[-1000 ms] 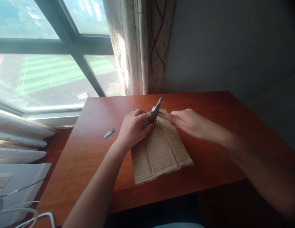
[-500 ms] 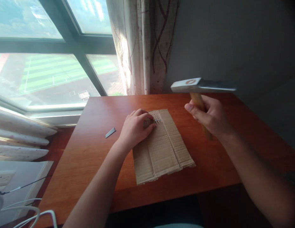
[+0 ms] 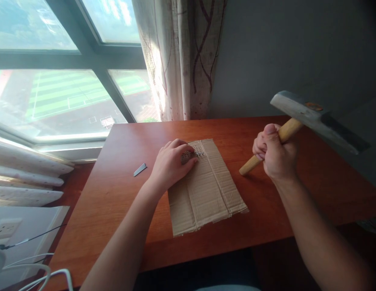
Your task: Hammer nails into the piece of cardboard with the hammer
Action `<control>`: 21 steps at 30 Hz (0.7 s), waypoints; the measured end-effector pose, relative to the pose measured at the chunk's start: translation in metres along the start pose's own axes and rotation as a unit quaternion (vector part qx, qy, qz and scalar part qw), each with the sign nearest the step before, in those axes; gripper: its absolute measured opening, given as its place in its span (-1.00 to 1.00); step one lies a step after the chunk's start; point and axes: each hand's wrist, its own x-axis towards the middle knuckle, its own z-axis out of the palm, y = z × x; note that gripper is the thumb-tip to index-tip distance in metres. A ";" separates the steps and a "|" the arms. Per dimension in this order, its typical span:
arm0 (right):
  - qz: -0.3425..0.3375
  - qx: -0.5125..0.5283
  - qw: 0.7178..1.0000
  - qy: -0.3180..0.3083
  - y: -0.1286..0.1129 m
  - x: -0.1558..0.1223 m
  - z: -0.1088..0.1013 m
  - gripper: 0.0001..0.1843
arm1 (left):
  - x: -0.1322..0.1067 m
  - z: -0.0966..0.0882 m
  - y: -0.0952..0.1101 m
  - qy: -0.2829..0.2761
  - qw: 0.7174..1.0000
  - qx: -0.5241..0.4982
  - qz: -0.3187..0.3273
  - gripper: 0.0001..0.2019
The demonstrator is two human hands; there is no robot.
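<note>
My right hand (image 3: 277, 155) is closed round the wooden handle of a hammer (image 3: 289, 130). The hammer is raised above the right side of the desk, its metal head tilted to the upper right. On the upper part of a cardboard sheet (image 3: 206, 190) rests my left hand (image 3: 175, 159), thumb and forefinger curled close together. What they pinch is too small to make out. Small holes and a short row of dark nail-like bits (image 3: 200, 153) show beside those fingertips. Several loose nails (image 3: 140, 169) lie together on the desk, left of my left hand.
The reddish wooden desk (image 3: 115, 202) stands against a grey wall (image 3: 281, 52). A window (image 3: 63, 97) and patterned curtain (image 3: 175, 60) are behind it on the left. White cables (image 3: 59, 273) and a wall socket (image 3: 7, 228) are at the lower left.
My right hand has swung the hammer back to the right and turned it, so the head tilts away from the cardboard. My left hand stays in place.
</note>
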 end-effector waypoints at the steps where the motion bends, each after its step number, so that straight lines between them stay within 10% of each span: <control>1: 0.001 -0.001 1.000 0.001 0.000 -0.001 -0.001 -0.44 | 0.000 0.000 0.000 -0.001 1.000 -0.001 -0.001 -0.86; 12: 0.015 0.085 0.996 0.007 0.008 -0.008 -0.007 -0.43 | 0.001 -0.005 0.000 -0.018 1.000 -0.013 0.015 -0.82; 21: -0.022 0.165 0.986 0.025 0.012 -0.005 -0.005 -0.40 | -0.020 -0.042 -0.033 0.104 0.992 -0.009 -0.075 -0.77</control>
